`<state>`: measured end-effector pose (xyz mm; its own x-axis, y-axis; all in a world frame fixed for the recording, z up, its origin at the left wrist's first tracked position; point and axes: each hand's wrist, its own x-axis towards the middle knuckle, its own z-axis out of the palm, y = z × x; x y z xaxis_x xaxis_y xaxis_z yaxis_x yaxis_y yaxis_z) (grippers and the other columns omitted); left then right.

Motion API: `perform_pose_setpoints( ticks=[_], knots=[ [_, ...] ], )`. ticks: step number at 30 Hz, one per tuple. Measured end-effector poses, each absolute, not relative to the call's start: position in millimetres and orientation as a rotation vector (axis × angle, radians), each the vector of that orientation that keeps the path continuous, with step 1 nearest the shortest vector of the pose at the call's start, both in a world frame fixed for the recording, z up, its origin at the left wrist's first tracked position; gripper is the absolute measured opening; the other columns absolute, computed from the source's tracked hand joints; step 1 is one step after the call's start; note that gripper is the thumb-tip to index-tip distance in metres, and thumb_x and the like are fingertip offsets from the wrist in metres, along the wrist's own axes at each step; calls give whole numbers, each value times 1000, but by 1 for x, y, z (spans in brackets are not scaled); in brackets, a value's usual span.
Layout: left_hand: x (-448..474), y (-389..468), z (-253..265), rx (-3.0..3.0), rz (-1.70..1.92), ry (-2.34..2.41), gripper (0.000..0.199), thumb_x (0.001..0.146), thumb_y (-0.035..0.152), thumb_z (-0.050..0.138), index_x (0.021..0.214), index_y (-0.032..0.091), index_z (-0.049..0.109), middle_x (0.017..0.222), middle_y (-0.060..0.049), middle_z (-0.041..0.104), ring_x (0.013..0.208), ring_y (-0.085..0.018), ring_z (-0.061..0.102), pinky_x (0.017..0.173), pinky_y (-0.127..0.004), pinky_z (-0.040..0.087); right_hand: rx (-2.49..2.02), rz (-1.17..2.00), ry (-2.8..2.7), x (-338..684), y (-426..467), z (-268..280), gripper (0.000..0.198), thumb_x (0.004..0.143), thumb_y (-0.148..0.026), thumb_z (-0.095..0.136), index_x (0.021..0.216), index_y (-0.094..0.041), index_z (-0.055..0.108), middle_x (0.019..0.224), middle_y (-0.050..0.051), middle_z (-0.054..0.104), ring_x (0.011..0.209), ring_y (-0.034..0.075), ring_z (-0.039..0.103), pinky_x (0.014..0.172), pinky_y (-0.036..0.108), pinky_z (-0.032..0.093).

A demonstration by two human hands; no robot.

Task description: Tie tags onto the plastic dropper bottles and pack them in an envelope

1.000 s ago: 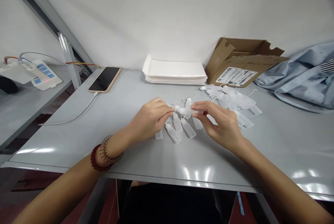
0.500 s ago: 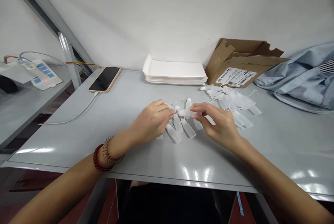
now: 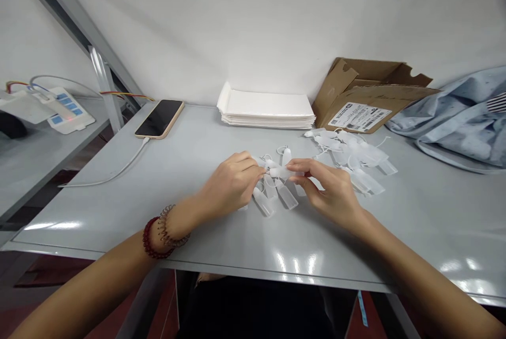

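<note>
Head view, the only one. One small bottle (image 3: 280, 172), translucent, is held over the middle of the worktop (image 3: 221, 254), between centre and near edge. Its body is grasped between thumb and fingers of the right hand (image 3: 334, 186); its neck end is pinched by the fingertips of the left hand (image 3: 231, 180), exact part hidden.

Change over the last second: left hand is rolled knuckles-up, thumb now mostly hidden; bottle and right hand are shifted slightly toward the near edge. Neither grip is released, so the neck end is judged to be still being worked.

More loose bottles (image 3: 286, 194) are spread beneath. A larger pile (image 3: 356, 152) is placed toward the far right corner, in front of the cardboard box (image 3: 332, 104). White stack (image 3: 271, 103) is set along the far edge; phone (image 3: 160, 118) is parked near the far left corner, cable plugged in.
</note>
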<state>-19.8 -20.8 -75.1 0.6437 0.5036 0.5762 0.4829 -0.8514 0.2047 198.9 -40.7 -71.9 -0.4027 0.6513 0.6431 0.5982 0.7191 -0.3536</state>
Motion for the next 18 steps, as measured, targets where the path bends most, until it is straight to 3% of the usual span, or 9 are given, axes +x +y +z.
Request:
perform_pose_setpoints(
  ticks=[18],
  knots=[
    [-20, -21, -71, 2688, 1143, 1059, 10, 88, 17, 56, 91, 13, 64, 76, -4, 69, 74, -17, 58, 71, -33, 47, -989, 157, -2037, 202, -39, -66, 17, 86, -10, 54, 97, -21, 62, 90, 5, 71, 65, 12, 61, 60, 27, 52]
  ],
)
